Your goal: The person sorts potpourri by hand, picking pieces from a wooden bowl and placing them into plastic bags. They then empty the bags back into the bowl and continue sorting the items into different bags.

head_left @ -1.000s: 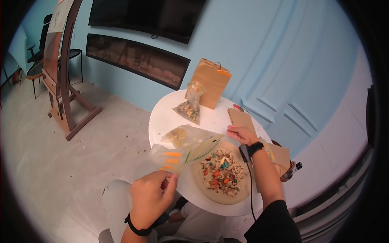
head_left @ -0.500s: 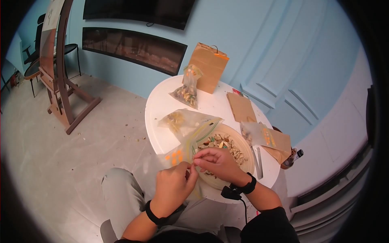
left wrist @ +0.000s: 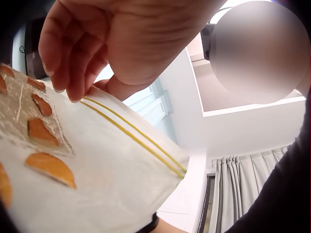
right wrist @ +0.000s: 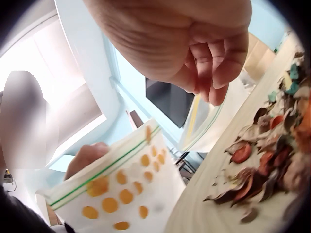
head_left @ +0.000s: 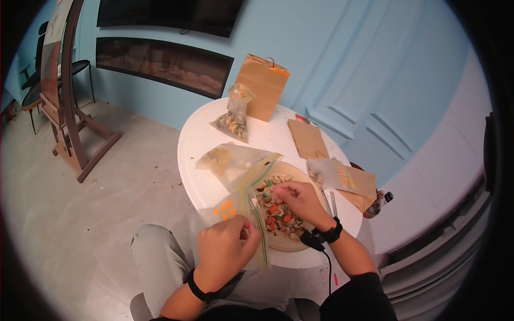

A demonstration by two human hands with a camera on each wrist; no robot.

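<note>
My left hand [head_left: 227,243] pinches the edge of a translucent zip bag [head_left: 225,208] with orange spots; the left wrist view has the hand [left wrist: 107,48] at the bag's top [left wrist: 107,150], beside the yellow zip lines. The bag's green zip line faces the right wrist view. Over a round, pale plate [head_left: 289,247] my right hand [head_left: 302,203] hangs with loosely curled fingers, and nothing shows between them. Below that hand lie dried petals and pieces [head_left: 289,224], brown, orange and green. The right wrist view shows the hand [right wrist: 194,48] above and left of the pieces [right wrist: 267,165].
A second translucent bag [head_left: 219,159] lies behind the plate on the white table [head_left: 187,139]. Farther back stand a filled bag [head_left: 233,123] and a paper bag [head_left: 262,88]. Folded paper [head_left: 308,139] and another bag on paper [head_left: 342,176] lie right. Scissors-like metal [head_left: 333,203] lies near the plate.
My right hand came in from the right to the bag's edge beside my left hand, then moved away over the plate. My left hand shifted right with the bag.
</note>
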